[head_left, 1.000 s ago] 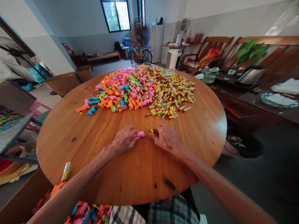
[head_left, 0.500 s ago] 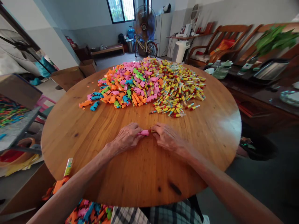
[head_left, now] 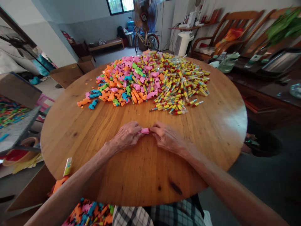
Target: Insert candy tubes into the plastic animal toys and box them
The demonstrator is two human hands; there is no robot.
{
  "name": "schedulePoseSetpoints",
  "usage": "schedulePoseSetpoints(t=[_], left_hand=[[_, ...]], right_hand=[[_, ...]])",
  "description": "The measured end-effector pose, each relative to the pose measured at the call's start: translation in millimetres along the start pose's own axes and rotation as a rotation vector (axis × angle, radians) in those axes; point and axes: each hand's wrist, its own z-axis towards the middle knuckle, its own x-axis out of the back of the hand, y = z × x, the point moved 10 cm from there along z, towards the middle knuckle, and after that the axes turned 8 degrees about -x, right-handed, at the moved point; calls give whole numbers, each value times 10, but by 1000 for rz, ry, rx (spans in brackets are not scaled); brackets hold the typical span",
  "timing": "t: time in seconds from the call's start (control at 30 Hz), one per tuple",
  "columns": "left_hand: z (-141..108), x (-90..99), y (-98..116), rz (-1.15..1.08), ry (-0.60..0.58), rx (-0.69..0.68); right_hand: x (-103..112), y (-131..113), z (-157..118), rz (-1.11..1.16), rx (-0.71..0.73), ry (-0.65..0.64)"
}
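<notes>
Over the near middle of the round wooden table [head_left: 98,169], my left hand [head_left: 128,134] pinches a pink plastic toy piece [head_left: 145,131]. From the other side, my right hand [head_left: 164,135] closes on a small tube, mostly hidden by the fingers; its red end [head_left: 149,130] meets the pink piece. Beyond my hands lies a heap of pink, orange, blue and green toy pieces [head_left: 117,84]. It runs into a pile of clear tubes with yellow labels and red ends [head_left: 180,84] on the right.
A cardboard box [head_left: 33,191] at the lower left holds coloured toys [head_left: 90,212], one with a tube [head_left: 67,166] sticking up. Left of the table is a grey surface [head_left: 21,125] with more coloured pieces. Wooden chairs [head_left: 229,25] and a side table with a kettle [head_left: 281,61] stand right.
My right hand has brought the tube's red end leftward against the pink piece, closing the gap between them. The view has tipped slightly downward.
</notes>
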Motion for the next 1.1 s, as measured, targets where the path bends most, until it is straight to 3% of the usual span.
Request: schedulePoseSetpoints(t=[0.5, 0.73, 0.93, 1.1], left_hand=[[114, 1, 51, 43, -94, -59], [138, 51, 104, 56, -66, -75], [128, 50, 77, -5, -43, -59], [121, 37, 50, -38, -47, -23]], right_hand=[[38, -51, -89, 19, 70, 93], [-49, -113, -97, -152, 120, 4], [-132, -159, -150, -253, 200, 42], [-132, -168, -192, -155, 246, 69]])
